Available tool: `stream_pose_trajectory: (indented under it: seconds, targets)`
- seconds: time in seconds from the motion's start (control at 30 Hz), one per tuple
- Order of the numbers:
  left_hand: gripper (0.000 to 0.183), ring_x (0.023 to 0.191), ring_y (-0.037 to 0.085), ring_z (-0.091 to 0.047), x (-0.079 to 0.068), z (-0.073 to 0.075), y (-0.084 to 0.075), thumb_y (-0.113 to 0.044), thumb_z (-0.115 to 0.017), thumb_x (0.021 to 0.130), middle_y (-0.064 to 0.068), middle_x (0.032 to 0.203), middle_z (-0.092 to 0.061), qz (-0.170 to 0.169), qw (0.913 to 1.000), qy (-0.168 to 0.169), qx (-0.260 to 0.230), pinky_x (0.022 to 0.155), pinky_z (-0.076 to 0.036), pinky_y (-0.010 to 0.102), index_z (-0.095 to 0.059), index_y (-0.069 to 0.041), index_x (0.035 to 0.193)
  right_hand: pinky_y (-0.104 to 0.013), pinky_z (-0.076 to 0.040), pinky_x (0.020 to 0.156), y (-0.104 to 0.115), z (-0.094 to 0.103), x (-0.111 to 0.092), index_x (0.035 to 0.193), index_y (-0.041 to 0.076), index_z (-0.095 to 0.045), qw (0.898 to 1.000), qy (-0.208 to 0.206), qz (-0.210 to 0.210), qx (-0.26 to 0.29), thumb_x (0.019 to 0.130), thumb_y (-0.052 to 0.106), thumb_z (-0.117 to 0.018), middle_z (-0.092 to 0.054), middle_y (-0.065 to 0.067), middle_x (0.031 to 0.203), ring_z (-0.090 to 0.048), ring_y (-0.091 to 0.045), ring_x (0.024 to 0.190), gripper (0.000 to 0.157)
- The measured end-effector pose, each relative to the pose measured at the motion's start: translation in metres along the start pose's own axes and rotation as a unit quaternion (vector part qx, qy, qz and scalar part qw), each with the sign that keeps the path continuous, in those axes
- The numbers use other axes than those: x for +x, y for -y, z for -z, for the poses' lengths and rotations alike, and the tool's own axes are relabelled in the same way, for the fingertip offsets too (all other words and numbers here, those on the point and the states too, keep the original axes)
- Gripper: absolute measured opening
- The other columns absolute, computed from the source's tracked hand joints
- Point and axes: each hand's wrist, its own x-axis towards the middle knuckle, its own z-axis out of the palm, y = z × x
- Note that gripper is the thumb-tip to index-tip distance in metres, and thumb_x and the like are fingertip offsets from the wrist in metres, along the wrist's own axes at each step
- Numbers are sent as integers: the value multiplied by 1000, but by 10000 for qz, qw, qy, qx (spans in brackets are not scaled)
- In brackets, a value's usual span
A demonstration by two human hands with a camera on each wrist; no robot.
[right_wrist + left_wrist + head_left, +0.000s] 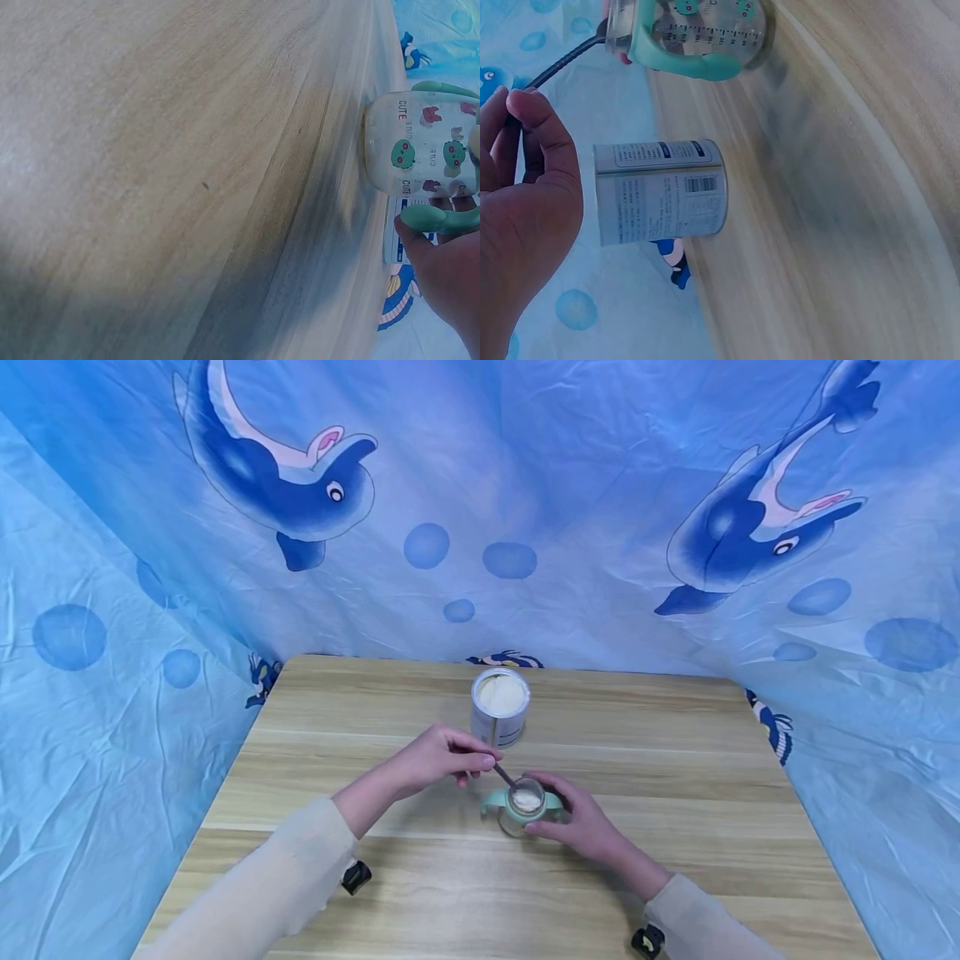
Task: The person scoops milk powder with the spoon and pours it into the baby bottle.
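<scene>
My left hand (438, 760) pinches the thin dark handle of a spoon (566, 63) between thumb and fingertips. Its far end dips into the mouth of a clear baby bottle (517, 825), where white powder (527, 800) shows. The bottle stands upright and has pale green side handles; the left wrist view shows measuring marks on it. With thumb and fingers around its right side, my right hand (581, 822) holds the bottle. Red and green cartoon prints appear on the bottle (420, 154) in the right wrist view. Part of the spoon is hidden inside.
Just behind the bottle stands an open can (510, 728) of pale powder, its printed label and barcode visible in the left wrist view. The wooden table (360, 710) ends at a blue dolphin-print sheet (585, 485) at the back and sides.
</scene>
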Motion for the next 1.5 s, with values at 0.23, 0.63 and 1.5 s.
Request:
stream_pose_trajectory:
  seconds: [0.23,0.63,1.5]
  targets:
    - [28,82,16,-62,0,-2,8,-13,-75,102,12,120,-79,-76,9997,44,-223,63,-57,23,-77,3,125,-37,-46,119,0,-1,-1,154,17,-56,9999,-38,101,25,87,25,-92,-64,-2,149,-59,-20,136,77]
    - [26,78,14,-62,0,0,13,-13,-74,103,14,123,-76,-118,9997,173,-125,64,-57,26,-78,1,124,-34,-44,120,3,-2,-2,153,20,-56,10000,-26,-49,33,85,27,-93,-63,0,150,-58,-20,138,79]
    - [31,89,16,-68,-5,-1,16,-14,-72,104,13,120,-75,-189,9989,255,-347,69,-61,26,-74,5,129,-36,-42,121,3,-2,-2,153,19,-56,9997,-15,-229,37,85,27,-93,-62,-1,151,-57,-23,138,78]
